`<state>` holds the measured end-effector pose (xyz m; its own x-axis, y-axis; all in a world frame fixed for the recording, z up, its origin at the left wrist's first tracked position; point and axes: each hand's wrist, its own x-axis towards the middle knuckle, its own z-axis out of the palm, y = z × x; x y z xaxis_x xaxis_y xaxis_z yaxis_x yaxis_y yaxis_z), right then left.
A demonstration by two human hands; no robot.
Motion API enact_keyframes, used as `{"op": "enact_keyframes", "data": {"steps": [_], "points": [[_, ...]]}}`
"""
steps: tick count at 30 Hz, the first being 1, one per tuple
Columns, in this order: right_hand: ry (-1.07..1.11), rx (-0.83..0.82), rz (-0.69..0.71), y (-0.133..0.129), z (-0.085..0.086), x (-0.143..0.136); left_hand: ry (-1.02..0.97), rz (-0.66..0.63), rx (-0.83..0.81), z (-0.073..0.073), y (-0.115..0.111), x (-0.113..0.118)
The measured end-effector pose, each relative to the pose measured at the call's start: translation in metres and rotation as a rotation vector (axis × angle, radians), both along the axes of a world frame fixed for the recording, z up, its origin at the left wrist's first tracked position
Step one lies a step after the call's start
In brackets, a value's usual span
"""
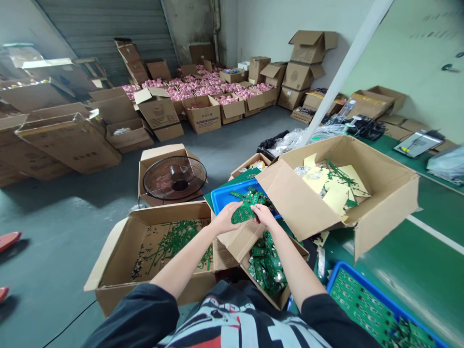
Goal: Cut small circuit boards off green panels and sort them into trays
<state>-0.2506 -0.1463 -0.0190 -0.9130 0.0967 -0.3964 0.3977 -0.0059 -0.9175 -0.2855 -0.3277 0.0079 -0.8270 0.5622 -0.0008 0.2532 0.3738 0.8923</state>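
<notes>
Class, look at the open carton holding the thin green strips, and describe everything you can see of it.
The carton is plain brown, apparently cardboard, open-topped and roughly rectangular. It sits upright at the person's left, with its left flap folded outward. Thin green strips lie tangled mainly toward its right side; small dark bits are scattered toward the left. The left forearm passes above it, hiding part; whether they touch is unclear.

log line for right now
left hand: holds green circuit board | right hand: grips its edge | near: blue tray, carton of boards | rest: fan, box of green strips
</notes>
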Motion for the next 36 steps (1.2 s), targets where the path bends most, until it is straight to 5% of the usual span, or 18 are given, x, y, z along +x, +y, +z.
{"op": "enact_keyframes", "data": {"steps": [4,6,17,36], "points": [[0.035,0.014,-0.004,-0.01,-0.002,0.006,-0.388,0.423,0.164,-0.004,0.013,0.011],[0.037,0.033,-0.028,-0.017,-0.005,0.009,-0.561,0.504,0.217,-0.008,0.017,0.014],[0.169,0.341,-0.149,-0.02,-0.006,0.006,-0.693,0.46,0.217,-0.004,0.022,0.028],[0.042,0.758,-0.138,-0.038,-0.024,0.011,-0.515,0.512,0.117,-0.016,0.026,0.023]]}}
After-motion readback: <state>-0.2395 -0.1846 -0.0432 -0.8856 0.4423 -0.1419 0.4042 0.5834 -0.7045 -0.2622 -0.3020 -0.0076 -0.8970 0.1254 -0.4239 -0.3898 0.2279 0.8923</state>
